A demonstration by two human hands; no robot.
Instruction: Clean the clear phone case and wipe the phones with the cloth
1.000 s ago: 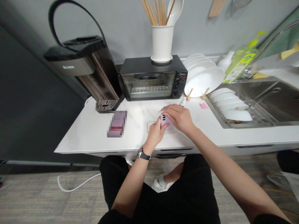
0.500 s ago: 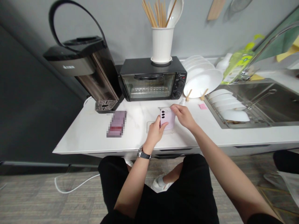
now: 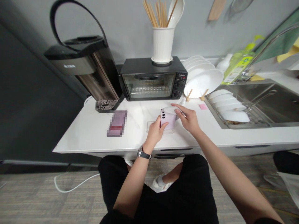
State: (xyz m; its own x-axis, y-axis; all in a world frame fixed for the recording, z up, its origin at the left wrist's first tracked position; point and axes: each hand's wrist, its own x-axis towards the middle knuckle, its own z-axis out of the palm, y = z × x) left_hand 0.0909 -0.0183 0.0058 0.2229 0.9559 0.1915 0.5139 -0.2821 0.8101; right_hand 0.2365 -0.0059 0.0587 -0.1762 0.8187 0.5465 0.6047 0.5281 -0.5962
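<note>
A light purple phone (image 3: 169, 120) with three dark camera lenses is held above the white counter, its back facing up. My left hand (image 3: 156, 130) grips its left side, thumb across the back. My right hand (image 3: 188, 119) is at the upper right of the phone, its fingers closed on a thin white piece (image 3: 172, 109) that lies across the phone's top part. Below the phone, a clear, flat case-like thing (image 3: 149, 125) rests on the counter, partly hidden. Farther left lies a blurred-out purple packet (image 3: 117, 123).
Behind the hands stand a black toaster oven (image 3: 151, 79) and a white cup (image 3: 163, 45) of chopsticks. A water dispenser (image 3: 98, 74) is at the left. White plates (image 3: 203, 83), a pink note (image 3: 203, 106) and a sink (image 3: 263, 102) are to the right.
My right hand has shifted slightly right and turned, and the white piece now shows across the phone's top. My left hand still holds the phone in nearly the same place.
</note>
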